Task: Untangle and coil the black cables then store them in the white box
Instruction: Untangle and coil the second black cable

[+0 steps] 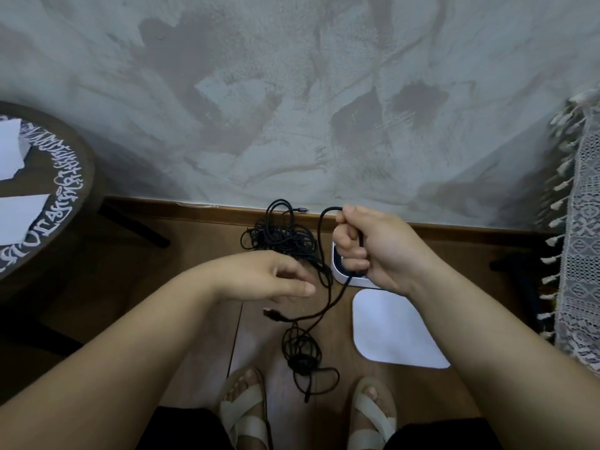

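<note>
A tangle of black cables (279, 233) lies on the wooden floor by the baseboard. A second knotted clump (302, 350) hangs or lies lower, between my feet. My right hand (370, 246) grips one black cable, which loops above the fist and runs down to the lower clump. My left hand (276, 276) hovers with relaxed, spread fingers beside the strands, holding nothing. The white box (337, 269) sits mostly hidden under my right hand; its white lid (394, 329) lies flat on the floor just nearer to me.
A round dark table (42, 203) with white script and papers stands at the left. A lace cloth with tassels (581, 241) hangs at the right. The grey wall (292, 108) rises straight ahead. My sandalled feet (246, 410) are at the bottom.
</note>
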A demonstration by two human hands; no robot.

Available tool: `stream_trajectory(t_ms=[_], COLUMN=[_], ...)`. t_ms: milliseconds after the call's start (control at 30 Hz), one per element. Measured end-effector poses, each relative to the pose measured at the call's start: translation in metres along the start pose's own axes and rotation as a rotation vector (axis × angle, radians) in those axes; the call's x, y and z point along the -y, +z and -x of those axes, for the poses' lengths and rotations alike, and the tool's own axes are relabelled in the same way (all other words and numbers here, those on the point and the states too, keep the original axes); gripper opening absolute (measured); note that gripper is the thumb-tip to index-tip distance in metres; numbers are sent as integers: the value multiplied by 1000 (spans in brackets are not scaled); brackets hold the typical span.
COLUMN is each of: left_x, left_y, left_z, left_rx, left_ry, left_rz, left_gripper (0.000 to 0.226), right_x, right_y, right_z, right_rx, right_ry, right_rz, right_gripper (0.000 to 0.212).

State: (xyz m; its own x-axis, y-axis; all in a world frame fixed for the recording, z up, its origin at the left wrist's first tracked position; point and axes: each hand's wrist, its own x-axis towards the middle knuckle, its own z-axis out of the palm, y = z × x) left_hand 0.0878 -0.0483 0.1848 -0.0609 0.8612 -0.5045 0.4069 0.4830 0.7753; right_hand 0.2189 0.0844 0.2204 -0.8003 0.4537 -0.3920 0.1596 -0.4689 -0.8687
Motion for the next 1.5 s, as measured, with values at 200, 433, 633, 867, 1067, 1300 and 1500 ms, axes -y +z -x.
stream_trajectory(t_ms=[200,433,633,867,1067,1300,1500], left_x=[-15,-19,-45,-46,-32,-28,-26], left_y=[16,4,-1,-24,-35,-29,2], left_z=[10,10,21,29,32,25,12], left_rx=[67,-363,-293,-414,-697,-1013,-656], left_ry=[181,215,301,425,431,347,292], left_rz=[160,397,547,1113,1222,613,-319], left_gripper=[10,32,35,29,36,35,36], right_x=[4,1,-3,-23,-28,-37,-19], right_y=[5,-29,-15,-9,-39,-5,30], right_z=[-6,-12,-10,-15,-31,-16,11], right_rx=[-73,-259,-96,170,-85,188,329], right_ry=[55,5,-255,-122,2,-301,-790], right_rz=[-409,116,559,657,673,1598,1509], right_gripper=[33,26,39,23,23,33,35])
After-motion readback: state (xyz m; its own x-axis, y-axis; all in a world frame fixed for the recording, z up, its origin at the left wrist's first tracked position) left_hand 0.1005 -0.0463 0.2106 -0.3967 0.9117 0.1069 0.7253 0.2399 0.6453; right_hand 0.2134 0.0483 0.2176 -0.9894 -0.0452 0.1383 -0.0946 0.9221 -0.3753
